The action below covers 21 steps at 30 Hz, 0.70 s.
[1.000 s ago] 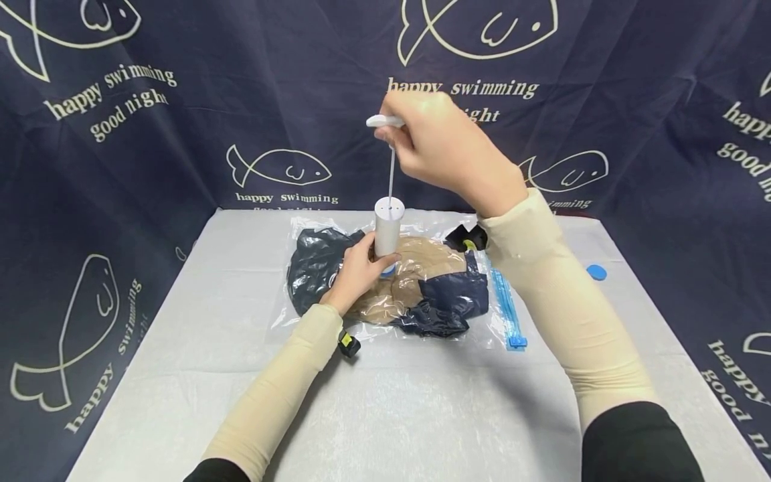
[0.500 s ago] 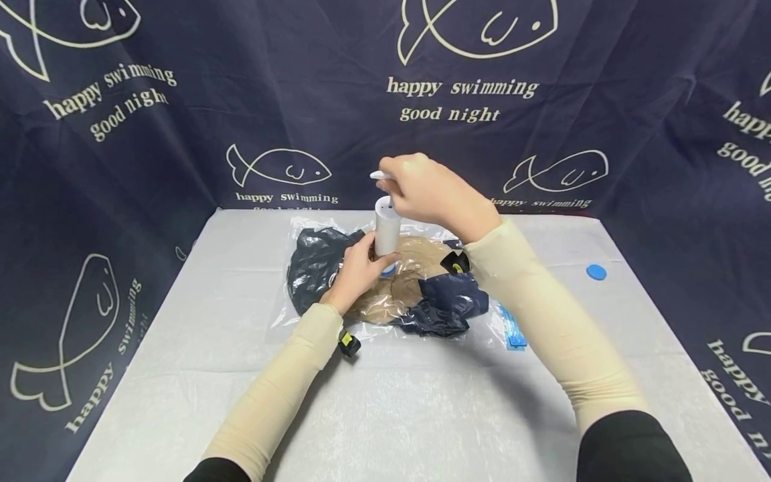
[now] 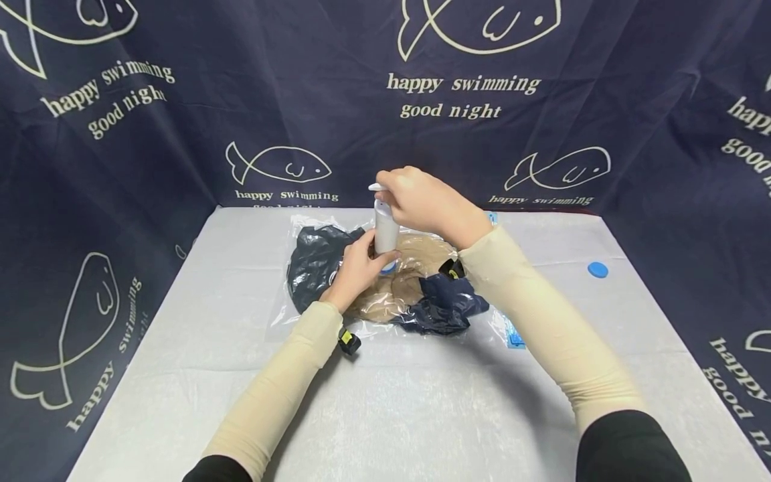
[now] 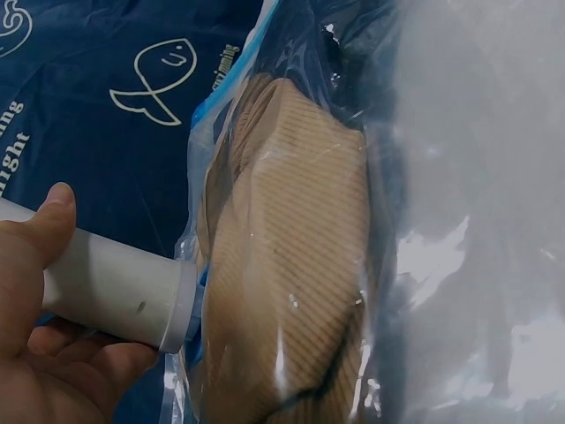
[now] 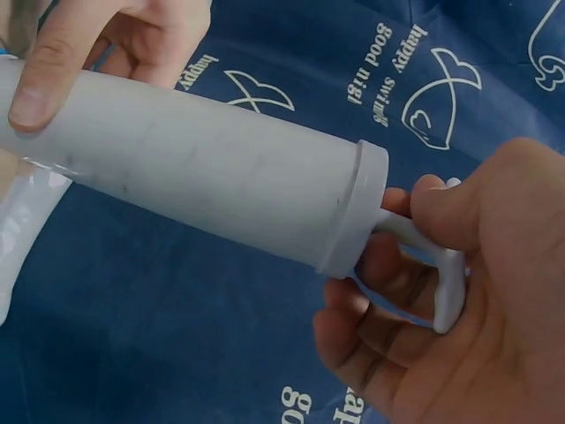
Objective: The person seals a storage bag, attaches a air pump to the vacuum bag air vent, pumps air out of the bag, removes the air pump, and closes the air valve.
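A white hand pump stands upright on the blue valve of a clear vacuum storage bag that holds folded clothes. Around the lower part of the pump's barrel curl the fingers and thumb of my left hand. My right hand grips the white T-shaped handle at the pump's top. In the right wrist view the handle sits close to the barrel's end cap, with only a short piece of rod showing. Tan ribbed cloth fills the bag beside the pump in the left wrist view.
A round blue cap lies on the white table at the right. Part of a blue zip slider shows at the bag's right edge, mostly behind my right sleeve. Dark fish-print curtain surrounds the table's back and sides.
My right hand has gone down with the handle, and the long rod that stood out of the barrel is now nearly all inside. My left hand keeps its place on the pump.
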{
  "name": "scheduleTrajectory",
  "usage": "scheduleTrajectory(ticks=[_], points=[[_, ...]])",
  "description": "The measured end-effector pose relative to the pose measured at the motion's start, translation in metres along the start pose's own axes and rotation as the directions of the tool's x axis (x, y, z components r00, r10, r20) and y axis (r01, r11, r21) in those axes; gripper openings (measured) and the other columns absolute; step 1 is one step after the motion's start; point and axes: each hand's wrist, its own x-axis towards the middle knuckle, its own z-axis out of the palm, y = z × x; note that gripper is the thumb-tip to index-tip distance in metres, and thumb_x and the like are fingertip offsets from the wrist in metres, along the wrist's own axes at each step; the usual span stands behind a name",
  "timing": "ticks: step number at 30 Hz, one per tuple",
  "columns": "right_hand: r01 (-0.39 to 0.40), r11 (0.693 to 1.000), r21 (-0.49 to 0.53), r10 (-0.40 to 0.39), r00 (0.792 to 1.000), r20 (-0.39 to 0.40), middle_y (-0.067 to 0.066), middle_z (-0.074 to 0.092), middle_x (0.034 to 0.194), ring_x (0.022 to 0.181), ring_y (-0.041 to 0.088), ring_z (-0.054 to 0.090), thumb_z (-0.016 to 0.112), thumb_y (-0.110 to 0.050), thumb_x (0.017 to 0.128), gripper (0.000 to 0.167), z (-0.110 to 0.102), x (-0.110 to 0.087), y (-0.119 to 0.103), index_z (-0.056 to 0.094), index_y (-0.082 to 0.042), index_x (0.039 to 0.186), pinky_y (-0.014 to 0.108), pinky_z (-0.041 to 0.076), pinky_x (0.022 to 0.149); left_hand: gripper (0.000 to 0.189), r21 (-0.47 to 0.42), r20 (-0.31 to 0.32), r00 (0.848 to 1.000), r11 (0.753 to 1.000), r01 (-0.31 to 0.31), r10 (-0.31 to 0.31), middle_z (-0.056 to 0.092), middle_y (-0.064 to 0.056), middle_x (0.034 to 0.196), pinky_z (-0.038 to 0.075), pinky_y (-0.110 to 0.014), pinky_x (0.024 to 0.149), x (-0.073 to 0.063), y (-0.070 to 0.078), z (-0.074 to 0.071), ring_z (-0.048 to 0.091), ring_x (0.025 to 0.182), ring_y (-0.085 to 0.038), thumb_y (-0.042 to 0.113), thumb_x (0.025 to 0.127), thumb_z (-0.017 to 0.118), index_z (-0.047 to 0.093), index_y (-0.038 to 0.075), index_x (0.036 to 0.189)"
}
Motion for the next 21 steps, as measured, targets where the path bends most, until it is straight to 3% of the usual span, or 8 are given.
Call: scheduleTrajectory(ticks=[6,15,21], points=[[0.040,0.999,-0.004,-0.041,0.999,-0.022,0.013,0.060,0.077,0.070,0.030,0.057,0.053,-0.010,0.103,0.016,0.004,0.000,0.000,0.055,-0.003,0.089,0.040,0.050,0.069,0.047,0.013,0.000,1.000,1.000,-0.012,0.012,0.073,-0.014,0.117,0.060,-0.042,0.088,0.000,-0.001,0.000,0.072,0.103,-0.025,0.028,0.091,0.081,0.062,0.009,0.130],[-0.013,1.000,-0.001,0.013,1.000,0.028,0.013,0.062,0.078,0.073,0.029,0.061,0.056,-0.011,0.102,0.015,-0.004,0.000,-0.003,0.058,-0.004,0.089,0.040,0.053,0.070,0.044,0.013,0.001,1.000,1.000,-0.005,0.005,0.073,-0.014,0.115,0.060,-0.041,0.086,-0.001,-0.002,0.001,0.071,0.099,-0.024,0.026,0.091,0.081,0.063,0.009,0.128],[0.003,0.999,-0.051,-0.005,0.999,-0.039,0.014,0.060,0.083,0.077,0.031,0.059,0.059,-0.011,0.102,0.013,-0.021,0.000,-0.008,0.058,-0.003,0.091,0.042,0.052,0.073,0.044,0.020,-0.010,1.000,1.000,-0.001,0.001,0.074,-0.014,0.116,0.060,-0.042,0.088,0.000,0.000,0.000,0.072,0.101,-0.025,0.025,0.090,0.082,0.064,0.008,0.126]])
